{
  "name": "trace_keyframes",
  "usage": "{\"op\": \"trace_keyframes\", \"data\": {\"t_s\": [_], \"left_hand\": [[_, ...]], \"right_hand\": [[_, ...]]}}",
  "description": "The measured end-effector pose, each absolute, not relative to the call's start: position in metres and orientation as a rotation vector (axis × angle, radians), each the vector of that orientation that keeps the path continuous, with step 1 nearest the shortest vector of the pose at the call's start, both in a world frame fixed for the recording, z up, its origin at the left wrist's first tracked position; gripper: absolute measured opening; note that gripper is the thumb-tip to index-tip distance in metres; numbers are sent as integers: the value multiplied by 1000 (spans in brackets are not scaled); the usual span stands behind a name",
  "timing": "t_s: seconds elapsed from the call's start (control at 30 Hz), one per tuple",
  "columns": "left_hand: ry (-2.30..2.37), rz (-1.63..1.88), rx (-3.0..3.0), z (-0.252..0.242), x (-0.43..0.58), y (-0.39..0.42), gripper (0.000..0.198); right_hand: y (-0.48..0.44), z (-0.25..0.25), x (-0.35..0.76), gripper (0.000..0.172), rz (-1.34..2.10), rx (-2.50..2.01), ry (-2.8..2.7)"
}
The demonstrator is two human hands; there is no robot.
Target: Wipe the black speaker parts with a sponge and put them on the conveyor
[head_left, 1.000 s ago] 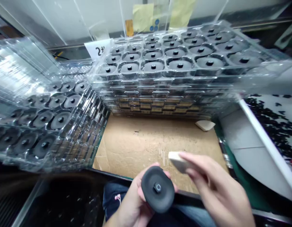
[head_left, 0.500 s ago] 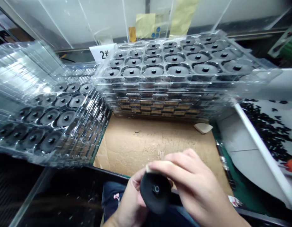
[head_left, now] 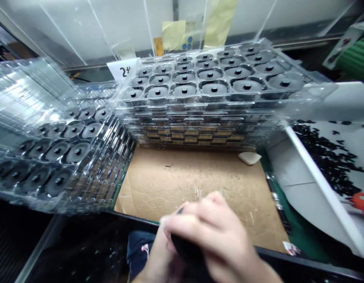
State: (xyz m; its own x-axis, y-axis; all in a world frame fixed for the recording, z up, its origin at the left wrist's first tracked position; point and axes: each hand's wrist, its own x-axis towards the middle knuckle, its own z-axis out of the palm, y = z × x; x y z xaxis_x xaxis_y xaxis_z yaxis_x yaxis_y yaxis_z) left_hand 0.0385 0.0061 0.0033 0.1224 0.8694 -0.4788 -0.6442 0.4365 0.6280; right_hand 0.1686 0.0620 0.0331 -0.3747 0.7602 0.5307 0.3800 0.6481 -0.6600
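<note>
Low in the view, my left hand grips a round black disc from below; only a dark sliver of it shows. My right hand lies across the top of the disc with its fingers pressed together. It is blurred by motion and covers the small white block it holds. Both hands hover over the near edge of a brown cardboard sheet.
A stack of clear plastic trays filled with black discs stands behind the cardboard, with a "2#" label at its left. Another tilted tray stack stands at the left. At the right are a white wedge, small black parts and orange scissors.
My right hand swung left with the white block, from beside the disc to on top of it. It now hides the disc's face. The view shifted slightly.
</note>
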Motion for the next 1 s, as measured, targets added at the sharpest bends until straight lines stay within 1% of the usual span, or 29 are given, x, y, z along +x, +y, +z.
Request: {"op": "trace_keyframes", "data": {"t_s": [0.07,0.13,0.27,0.33,0.4,0.5,0.53,0.6,0.67,0.73,0.8,0.83,0.9,0.93,1.0], "left_hand": [[923,1171,214,3,39,9,57],[904,1224,114,4,38,13,61],[866,1250,61,7,34,18,52],[866,1242,54,8,33,19,50],[873,1228,59,7,33,19,49],[888,1221,90,6,37,18,50],[885,1223,102,6,38,17,51],[868,1224,115,3,39,15,51],[893,1194,109,0,36,13,46],[967,1167,102,-3,32,12,40],[1028,1170,100,-5,30,13,38],[1032,1174,104,-5,30,14,36],[993,1157,104,-2,33,15,30],[961,1137,96,0,34,17,31],[895,1107,86,8,34,19,39]], "right_hand": [[67,16,180,26,711,-1141,-1995],[64,-9,192,25,769,-1353,-1981],[40,-62,202,23,828,-1394,-1959],[29,-74,202,23,855,-1416,-1934],[27,-67,200,23,857,-1478,-1872],[36,-26,192,25,804,-1527,-1731],[40,-9,187,24,760,-1482,-1678],[45,20,175,26,686,-1260,-1744],[47,37,162,27,652,-1054,-1851],[48,42,154,26,774,-982,-1998],[50,42,150,24,896,-1017,-2102],[51,41,148,24,865,-1054,-2091],[51,38,147,25,675,-1080,-1982],[50,38,148,25,605,-1052,-1930],[45,38,156,26,633,-957,-1931]]}}
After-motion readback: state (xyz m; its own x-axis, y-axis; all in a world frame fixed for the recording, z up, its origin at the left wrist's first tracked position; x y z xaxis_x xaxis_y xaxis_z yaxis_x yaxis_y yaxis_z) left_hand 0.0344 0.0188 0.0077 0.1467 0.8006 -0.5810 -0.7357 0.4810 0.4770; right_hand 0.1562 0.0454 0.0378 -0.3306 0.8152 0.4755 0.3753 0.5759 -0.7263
